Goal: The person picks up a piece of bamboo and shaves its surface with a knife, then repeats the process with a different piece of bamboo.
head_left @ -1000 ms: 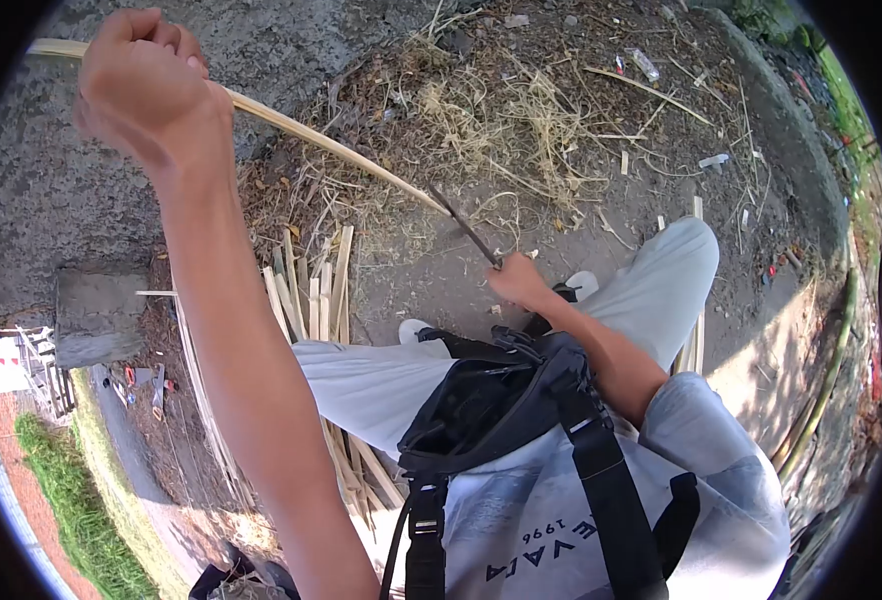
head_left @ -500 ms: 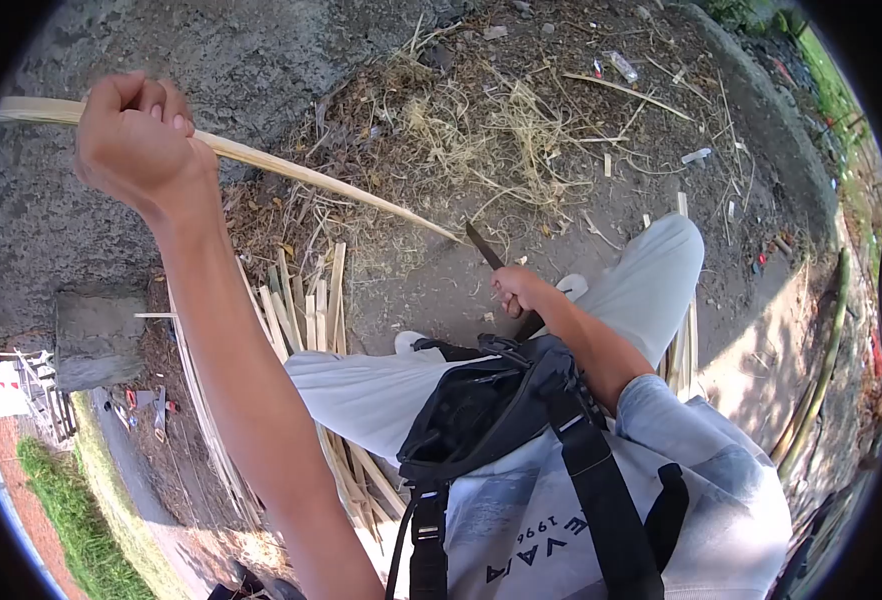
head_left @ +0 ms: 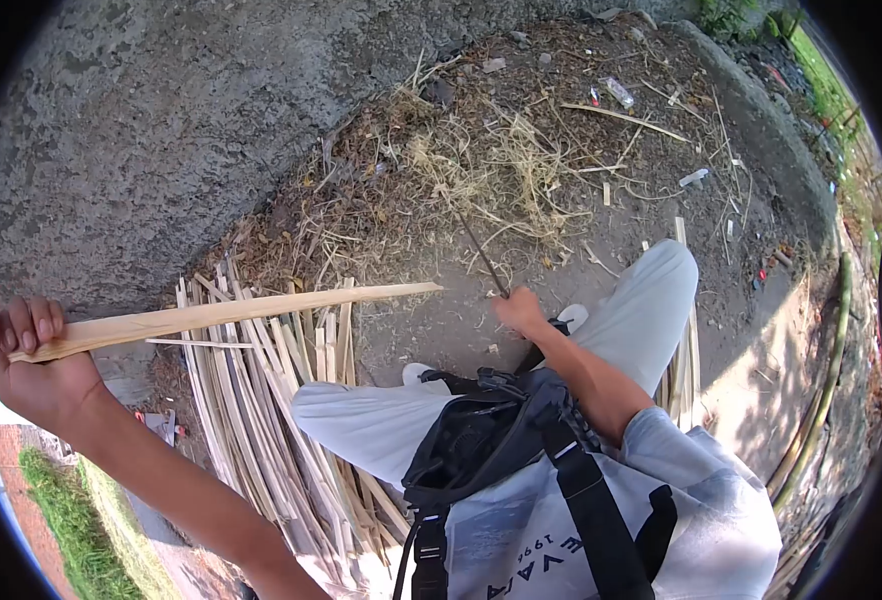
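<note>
At the far left, my left hand [head_left: 36, 350] is closed around a long pale wooden strip [head_left: 231, 312], whose thin end points right toward the middle. My right hand [head_left: 521, 310] grips a knife [head_left: 483, 254] near the centre, its dark narrow blade pointing up and left. The strip's tip and the knife are apart. Below the strip, a pile of split strips [head_left: 251, 420] lies on the ground beside my left leg.
Dry shavings [head_left: 501, 170] cover the ground ahead. A plastic bottle [head_left: 619, 93] lies at the upper right, and a long green pole [head_left: 829, 380] along the right side. An open black bag [head_left: 476, 440] hangs at my waist. Concrete [head_left: 161, 150] spans the upper left.
My left hand has moved down and left with the strip, drawing its tip away from the knife. My right hand has shifted slightly down, and the blade now points more steeply upward.
</note>
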Demonstrator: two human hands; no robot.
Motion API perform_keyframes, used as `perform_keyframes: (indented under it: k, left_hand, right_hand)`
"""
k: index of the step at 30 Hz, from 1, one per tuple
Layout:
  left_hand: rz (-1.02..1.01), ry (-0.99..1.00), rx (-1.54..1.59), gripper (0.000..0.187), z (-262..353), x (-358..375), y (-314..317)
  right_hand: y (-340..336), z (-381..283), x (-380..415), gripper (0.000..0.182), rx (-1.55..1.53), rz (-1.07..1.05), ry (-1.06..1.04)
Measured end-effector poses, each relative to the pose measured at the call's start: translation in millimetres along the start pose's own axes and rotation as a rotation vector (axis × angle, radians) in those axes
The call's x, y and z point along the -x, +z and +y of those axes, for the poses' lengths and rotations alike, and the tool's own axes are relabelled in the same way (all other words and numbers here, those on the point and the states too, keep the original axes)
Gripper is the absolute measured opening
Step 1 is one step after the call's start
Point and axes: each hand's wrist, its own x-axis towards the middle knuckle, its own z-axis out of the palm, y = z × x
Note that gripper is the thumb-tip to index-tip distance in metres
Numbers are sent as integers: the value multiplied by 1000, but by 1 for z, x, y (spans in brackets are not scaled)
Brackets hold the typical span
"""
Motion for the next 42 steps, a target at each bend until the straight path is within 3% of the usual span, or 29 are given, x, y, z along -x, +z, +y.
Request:
perform_keyframes:
  k: [5, 8, 11, 13, 17, 20, 23, 26, 29, 35, 38, 42]
  left_hand:
    - [235, 41, -64, 35, 17, 37, -32]
    - [435, 94, -117, 36, 3, 70, -29]
    - [560, 96, -183, 39, -29, 100, -37]
    - [659, 94, -279, 42, -55, 118, -26]
    - [573, 146, -143, 44, -55, 130, -50]
    - [460, 90, -78, 41, -55, 129, -89]
    - [543, 116, -84, 40, -60, 128, -92]
    - [562, 135, -81, 40, -63, 118, -99]
    - [614, 121, -88, 39, -66, 120, -112]
    - [578, 98, -179, 40, -66, 115, -121]
    - [714, 85, -222, 37, -70, 109, -98]
    - [832, 108, -321, 40, -80, 92, -101]
  right_hand:
    - [-1, 2, -4, 41, 40, -7, -15]
    - [-31, -37, 26, 45, 92, -166, 78]
    - [-7, -8, 10, 50, 372, -125, -135]
    - [-2, -10, 16, 56, 417, -136, -156]
    - [-2, -34, 38, 66, 415, -256, -244]
    - [15, -32, 43, 69, 582, -201, -360]
    - [38, 26, 19, 66, 586, -142, -234]
    - [36, 16, 8, 64, 521, -271, -200]
    - [23, -23, 35, 63, 463, -247, -181]
    - [45, 35, -3, 67, 473, -201, -99]
    - [26, 12, 16, 67, 449, -303, -156]
    - [30, 21, 10, 69, 441, -254, -86]
